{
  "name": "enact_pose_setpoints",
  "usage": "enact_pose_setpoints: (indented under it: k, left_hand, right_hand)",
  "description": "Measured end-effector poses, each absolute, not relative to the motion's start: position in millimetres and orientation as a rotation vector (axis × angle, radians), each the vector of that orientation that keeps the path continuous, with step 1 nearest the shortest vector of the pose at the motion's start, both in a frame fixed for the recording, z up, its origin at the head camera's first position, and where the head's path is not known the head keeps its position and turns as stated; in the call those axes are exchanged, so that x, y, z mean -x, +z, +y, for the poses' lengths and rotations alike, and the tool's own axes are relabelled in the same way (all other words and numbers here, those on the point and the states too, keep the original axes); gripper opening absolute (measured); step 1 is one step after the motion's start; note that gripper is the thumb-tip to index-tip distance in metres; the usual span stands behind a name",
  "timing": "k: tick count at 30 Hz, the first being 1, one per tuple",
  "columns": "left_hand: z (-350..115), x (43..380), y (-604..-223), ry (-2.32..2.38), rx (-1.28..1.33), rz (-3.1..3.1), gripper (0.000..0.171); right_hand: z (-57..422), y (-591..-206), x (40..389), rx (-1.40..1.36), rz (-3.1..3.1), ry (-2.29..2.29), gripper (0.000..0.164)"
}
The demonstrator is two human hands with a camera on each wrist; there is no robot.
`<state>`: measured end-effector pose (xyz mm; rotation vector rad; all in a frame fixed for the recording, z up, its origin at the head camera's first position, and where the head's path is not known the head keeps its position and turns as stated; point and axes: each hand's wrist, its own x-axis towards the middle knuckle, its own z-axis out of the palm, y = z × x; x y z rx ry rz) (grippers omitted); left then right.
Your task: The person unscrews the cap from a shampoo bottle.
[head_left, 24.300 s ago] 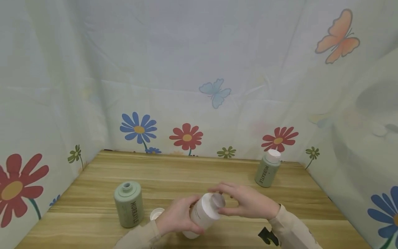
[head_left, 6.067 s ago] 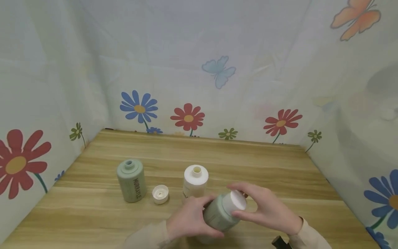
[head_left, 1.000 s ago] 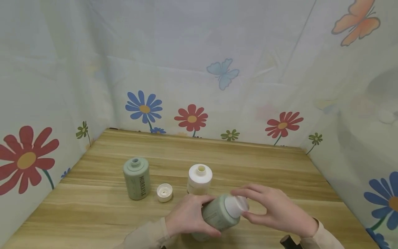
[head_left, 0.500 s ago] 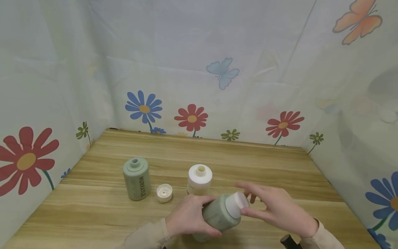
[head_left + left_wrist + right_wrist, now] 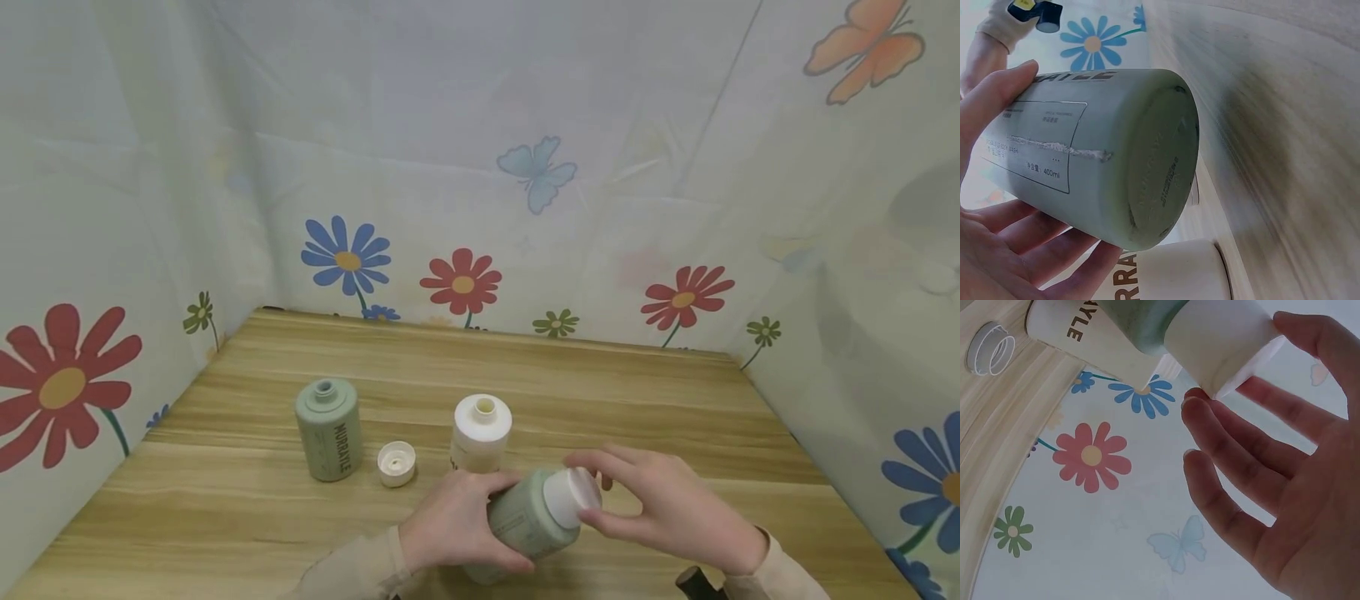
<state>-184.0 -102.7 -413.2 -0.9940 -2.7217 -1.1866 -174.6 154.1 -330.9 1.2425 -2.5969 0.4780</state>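
Note:
My left hand (image 5: 453, 521) grips a green body wash bottle (image 5: 525, 518) round its body, tilted with its top to the right. Its base shows in the left wrist view, above the table. The white cap (image 5: 568, 497) is on the bottle, and my right hand (image 5: 660, 504) pinches it between thumb and fingers. In the right wrist view, the thumb lies on one edge of the cap (image 5: 1222, 347) and fingertips on the other. Just behind my left hand stands a white bottle (image 5: 482, 429), upright with an uncovered neck; its lower part is hidden.
At the left of the wood-grain table (image 5: 225, 508) another green bottle (image 5: 328, 433) stands upright, its neck uncovered. A loose white cap (image 5: 396, 464) lies between it and the white bottle. A flower-printed curtain (image 5: 420, 150) encloses the back and sides.
Earlier the hands held the white bottle, and this green bottle stood capped at back right. The white bottle now stands upright, uncapped. Just now, my right fingers spread, then closed on the cap again.

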Motion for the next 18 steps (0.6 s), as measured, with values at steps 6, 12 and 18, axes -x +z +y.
enact_pose_setpoints:
  k: [6,12,18]
  left_hand:
    - [-103.1,184.6,-412.9,-1.206,0.995,-2.723,0.063]
    - [-103.3,184.5,-412.9,-1.209,0.990,-2.719,0.062]
    - [-102.5,184.4,-413.4,-1.167,0.984,-2.715,0.061]
  right_hand:
    - [157.6,-327.7,176.9,-1.410,-2.528,0.495,0.053]
    - [158.4,-328.2,176.1,-1.387,-2.579,0.544,0.057]
    - [157.0,-330.6,174.8,-1.160,-2.745,0.597,0.057]
